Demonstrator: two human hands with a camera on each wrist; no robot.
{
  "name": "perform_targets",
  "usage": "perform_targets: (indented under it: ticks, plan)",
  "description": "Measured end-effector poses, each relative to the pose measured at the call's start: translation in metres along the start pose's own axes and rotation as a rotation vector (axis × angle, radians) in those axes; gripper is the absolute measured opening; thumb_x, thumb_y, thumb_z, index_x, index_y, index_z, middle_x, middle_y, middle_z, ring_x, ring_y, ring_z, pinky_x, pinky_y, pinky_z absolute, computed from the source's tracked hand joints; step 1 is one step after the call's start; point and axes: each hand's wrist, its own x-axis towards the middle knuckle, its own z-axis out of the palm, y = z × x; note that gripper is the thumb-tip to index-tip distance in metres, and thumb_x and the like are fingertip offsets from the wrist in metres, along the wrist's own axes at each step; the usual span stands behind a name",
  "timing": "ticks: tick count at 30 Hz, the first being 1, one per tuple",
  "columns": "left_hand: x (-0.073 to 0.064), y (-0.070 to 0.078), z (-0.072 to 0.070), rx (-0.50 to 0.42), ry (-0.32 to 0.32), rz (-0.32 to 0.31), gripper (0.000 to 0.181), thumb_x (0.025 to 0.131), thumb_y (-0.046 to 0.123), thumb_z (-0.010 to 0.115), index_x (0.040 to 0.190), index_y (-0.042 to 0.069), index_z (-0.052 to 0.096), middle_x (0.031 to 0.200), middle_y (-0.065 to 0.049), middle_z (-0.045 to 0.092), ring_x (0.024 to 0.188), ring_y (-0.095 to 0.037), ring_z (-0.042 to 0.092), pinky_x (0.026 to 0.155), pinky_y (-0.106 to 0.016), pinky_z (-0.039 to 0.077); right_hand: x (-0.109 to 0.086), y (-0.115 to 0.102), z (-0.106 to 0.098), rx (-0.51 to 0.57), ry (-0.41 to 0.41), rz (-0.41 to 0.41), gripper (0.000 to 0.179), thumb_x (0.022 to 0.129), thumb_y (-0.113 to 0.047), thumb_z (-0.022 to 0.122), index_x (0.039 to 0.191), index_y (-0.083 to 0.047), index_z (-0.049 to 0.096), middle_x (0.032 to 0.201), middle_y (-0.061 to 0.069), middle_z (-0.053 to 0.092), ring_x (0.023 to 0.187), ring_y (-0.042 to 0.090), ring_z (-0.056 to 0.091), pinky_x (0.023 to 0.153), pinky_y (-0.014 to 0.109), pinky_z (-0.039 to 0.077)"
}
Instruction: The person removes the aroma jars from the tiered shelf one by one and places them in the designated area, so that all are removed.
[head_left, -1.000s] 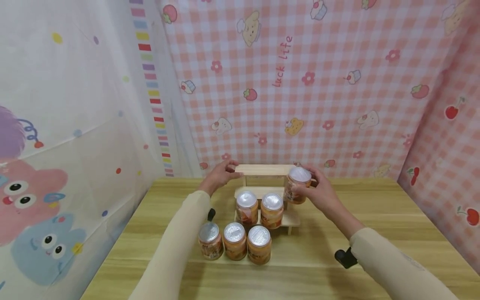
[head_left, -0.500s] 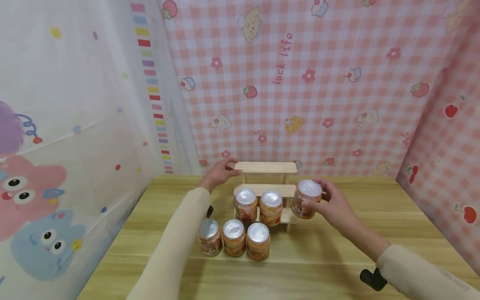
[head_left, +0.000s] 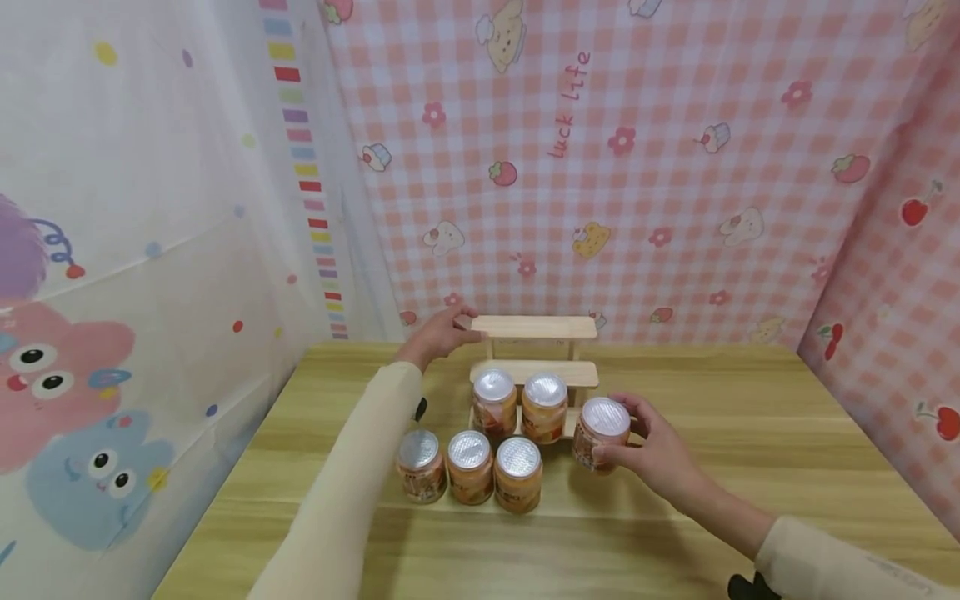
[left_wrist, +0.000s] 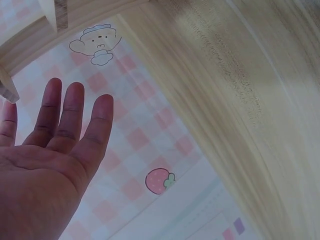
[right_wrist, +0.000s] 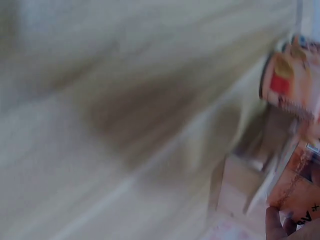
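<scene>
My right hand (head_left: 660, 454) grips a jar-shaped can (head_left: 602, 433) with an orange label and a silver lid, thumb in front and fingers behind. The can is upright at the right front of a small three-tier wooden rack (head_left: 534, 327), overlapping its bottom step. With my left hand (head_left: 442, 335) I pinch the left end of the rack's top step; in the left wrist view several fingers of this hand (left_wrist: 65, 120) extend loosely beside it. Two similar cans (head_left: 494, 404) stand side by side on the bottom step. The right wrist view is blurred, with the held can (right_wrist: 295, 192) at its edge.
Three more silver-lidded cans (head_left: 470, 467) stand in a row on the wood-grain table (head_left: 315, 533), in front of the rack at left. A pink checked cloth (head_left: 570, 200) hangs behind the table, a white patterned one (head_left: 180, 333) at left.
My right hand has brought the can from the top step's right end outward and down to the bottom step's level. My left hand has stayed at the rack's left end.
</scene>
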Motion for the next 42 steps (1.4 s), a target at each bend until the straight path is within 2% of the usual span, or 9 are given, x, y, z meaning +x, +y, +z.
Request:
perform_targets:
  ticks: [5,11,16,23,30,37,42]
  plan:
    - [0.001,0.0,0.0,-0.014,0.007,0.001,0.049,0.093,0.033,0.071,0.134,0.014,0.052,0.125,-0.02,0.058,0.104,-0.028,0.056,0.077,-0.038,0.049,-0.003,0.011,0.017,0.011,-0.001,-0.005,0.08,0.077,-0.012,0.087,0.142,0.0,0.041,0.134,0.021,0.052,0.124,0.039,0.05,0.088,0.033,0.051]
    - [0.001,-0.003,0.001,-0.037,0.01,-0.016,0.047,0.093,0.034,0.071,0.132,0.015,0.053,0.118,-0.018,0.06,0.096,-0.027,0.056,0.065,-0.031,0.044,-0.008,0.021,0.035,0.031,-0.022,0.005,0.079,0.072,-0.008,0.089,0.138,-0.001,0.045,0.131,0.02,0.054,0.12,0.038,0.054,0.087,0.032,0.053]
    - [0.0,-0.003,0.003,-0.035,0.014,-0.018,0.047,0.093,0.033,0.071,0.132,0.015,0.053,0.115,-0.018,0.06,0.094,-0.027,0.056,0.061,-0.027,0.041,-0.009,0.029,0.043,0.046,-0.03,-0.008,0.074,0.071,-0.002,0.088,0.133,0.001,0.048,0.127,0.02,0.054,0.117,0.038,0.056,0.087,0.034,0.054]
    - [-0.002,-0.002,0.003,-0.044,0.01,-0.032,0.046,0.094,0.033,0.07,0.133,0.016,0.052,0.116,-0.018,0.06,0.092,-0.025,0.054,0.061,-0.027,0.038,-0.008,0.038,0.05,0.027,-0.026,-0.011,0.075,0.07,-0.004,0.089,0.133,-0.001,0.048,0.125,0.019,0.055,0.115,0.038,0.056,0.085,0.033,0.053]
    - [-0.001,-0.002,0.002,-0.054,0.017,-0.022,0.046,0.094,0.031,0.07,0.133,0.015,0.051,0.116,-0.019,0.06,0.091,-0.024,0.053,0.06,-0.027,0.039,-0.005,0.037,0.051,0.066,-0.07,-0.03,0.079,0.075,-0.004,0.086,0.14,0.002,0.041,0.131,0.022,0.053,0.117,0.036,0.055,0.089,0.031,0.051]
    - [0.0,-0.002,0.002,-0.066,0.015,-0.027,0.046,0.094,0.03,0.07,0.132,0.015,0.051,0.117,-0.019,0.059,0.092,-0.023,0.053,0.061,-0.027,0.039,-0.006,0.027,0.043,0.064,-0.051,-0.057,0.076,0.079,-0.004,0.082,0.142,0.004,0.04,0.133,0.025,0.052,0.119,0.041,0.053,0.093,0.038,0.052]
    - [0.001,-0.002,0.003,-0.071,0.013,-0.03,0.045,0.094,0.03,0.071,0.132,0.016,0.052,0.115,-0.018,0.059,0.091,-0.025,0.053,0.059,-0.026,0.038,-0.004,0.022,0.038,0.052,-0.023,-0.078,0.071,0.083,-0.005,0.08,0.142,0.001,0.041,0.131,0.024,0.052,0.122,0.039,0.051,0.1,0.047,0.046]
